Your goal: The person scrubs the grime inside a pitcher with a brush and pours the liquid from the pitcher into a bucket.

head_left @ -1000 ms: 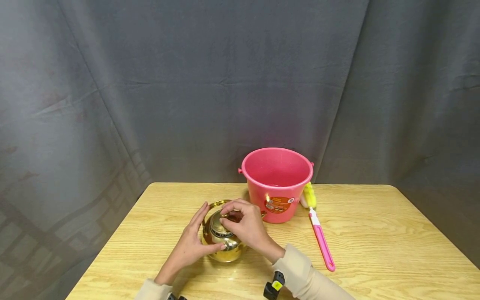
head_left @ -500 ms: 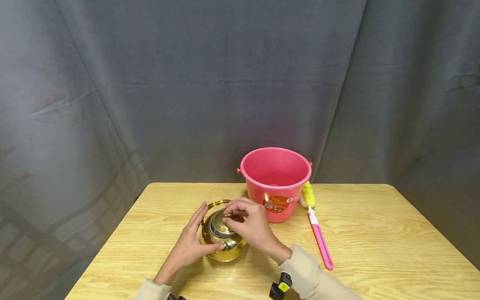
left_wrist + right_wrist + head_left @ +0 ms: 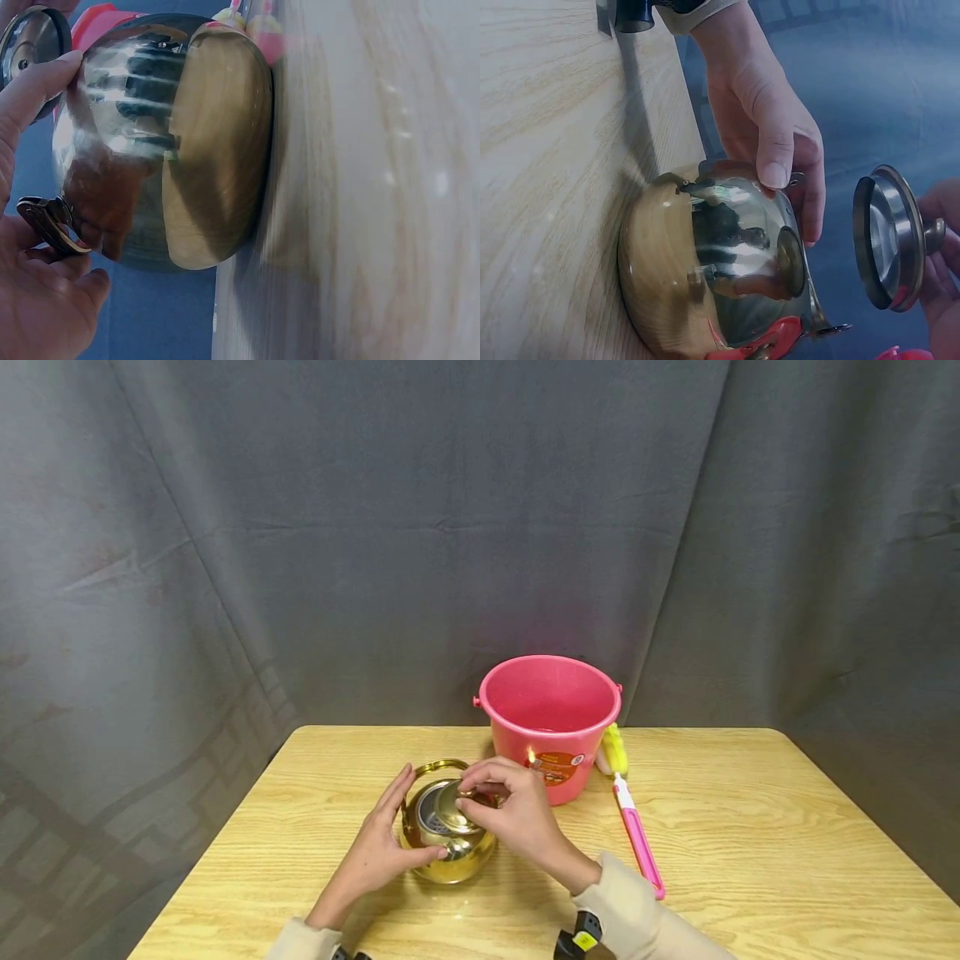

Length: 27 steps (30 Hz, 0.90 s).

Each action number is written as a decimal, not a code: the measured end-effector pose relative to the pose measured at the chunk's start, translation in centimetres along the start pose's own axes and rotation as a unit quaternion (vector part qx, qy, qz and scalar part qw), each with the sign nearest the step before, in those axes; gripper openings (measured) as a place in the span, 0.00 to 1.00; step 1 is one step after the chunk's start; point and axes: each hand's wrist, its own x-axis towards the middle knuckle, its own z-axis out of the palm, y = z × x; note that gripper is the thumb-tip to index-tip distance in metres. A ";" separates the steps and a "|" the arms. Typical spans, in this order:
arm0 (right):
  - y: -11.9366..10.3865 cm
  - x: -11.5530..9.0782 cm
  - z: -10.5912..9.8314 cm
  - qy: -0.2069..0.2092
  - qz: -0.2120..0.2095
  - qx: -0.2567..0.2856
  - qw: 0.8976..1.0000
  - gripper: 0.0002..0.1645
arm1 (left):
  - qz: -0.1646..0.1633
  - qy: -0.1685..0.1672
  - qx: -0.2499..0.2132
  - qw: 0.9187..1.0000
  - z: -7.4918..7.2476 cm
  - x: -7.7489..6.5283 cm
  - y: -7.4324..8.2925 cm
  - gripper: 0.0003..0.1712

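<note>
A shiny gold teapot (image 3: 453,866) stands on the table, its arched handle (image 3: 437,766) raised at the back. My left hand (image 3: 372,853) holds its body from the left, with thumb at the front and fingers farther back by the handle. My right hand (image 3: 517,814) pinches the knob of the round lid (image 3: 453,815). In the right wrist view, that lid (image 3: 891,238) is tilted and apart from the teapot (image 3: 705,255). Part of a perforated metal strainer (image 3: 431,820) shows in the teapot's mouth.
Behind the teapot stands a pink bucket (image 3: 551,718) with an orange label. To its right lies a brush with a pink handle (image 3: 640,847) and a yellow head (image 3: 615,750). The wooden table (image 3: 750,843) ends at a grey curtain (image 3: 450,543).
My right hand has lifted the lid off the teapot's mouth and moved it to the right, uncovering part of the strainer. My left hand has stayed on the teapot.
</note>
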 end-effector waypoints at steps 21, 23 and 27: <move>-0.7 -1.0 -1.7 0.013 0.017 -0.009 1.000 0.11 | 0.006 0.001 0.008 1.000 -0.1 0.1 0.0 0.66; -0.6 -1.1 -1.8 0.015 0.017 -0.010 1.000 0.11 | 0.005 0.001 0.009 1.000 -0.1 0.1 0.0 0.67; 0.5 -1.7 -2.0 0.020 0.013 -0.009 1.000 0.12 | 0.003 0.000 0.007 1.000 0.0 0.0 0.0 0.67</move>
